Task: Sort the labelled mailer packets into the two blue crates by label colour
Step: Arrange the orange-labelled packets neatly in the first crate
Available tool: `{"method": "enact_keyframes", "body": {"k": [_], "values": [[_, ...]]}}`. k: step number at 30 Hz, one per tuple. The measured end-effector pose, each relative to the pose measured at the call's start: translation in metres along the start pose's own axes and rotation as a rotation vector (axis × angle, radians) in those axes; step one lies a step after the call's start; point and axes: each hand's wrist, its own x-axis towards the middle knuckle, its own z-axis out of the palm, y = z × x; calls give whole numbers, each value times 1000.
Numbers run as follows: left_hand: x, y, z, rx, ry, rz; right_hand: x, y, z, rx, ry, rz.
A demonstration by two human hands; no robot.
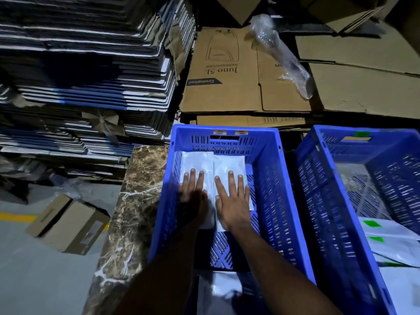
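Observation:
Two blue crates stand side by side. Inside the left crate (270,169), which has orange labels on its far rim, two white mailer packets lie side by side. My left hand (193,194) presses flat on the left packet (196,160), fingers straight. Flat on the right packet (229,163) lies my right hand (234,201), fingers spread. The right crate (318,178) has a green tag on its far rim and holds several white packets with green labels (386,230). Another white packet (218,289) lies near the left crate's near end, between my forearms.
The crates sit by a brown marble ledge (136,201). A tall stack of flattened blue-and-white cartons (86,76) rises at the left. Flattened brown cardboard (227,71) and a bubble-wrap roll (281,55) lie behind. A small cardboard box (68,223) lies on the floor at the lower left.

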Motion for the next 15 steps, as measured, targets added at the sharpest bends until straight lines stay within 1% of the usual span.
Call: {"method": "enact_keyframes", "body": {"k": [5, 12, 15], "values": [[-4, -3, 1, -67, 66, 59, 4, 5, 8, 11, 4, 3], [-5, 2, -2, -84, 33, 36, 5, 5, 8, -4, -47, 4], [-3, 1, -5, -60, -41, 8, 5, 4, 1, -1, -75, 18]]}}
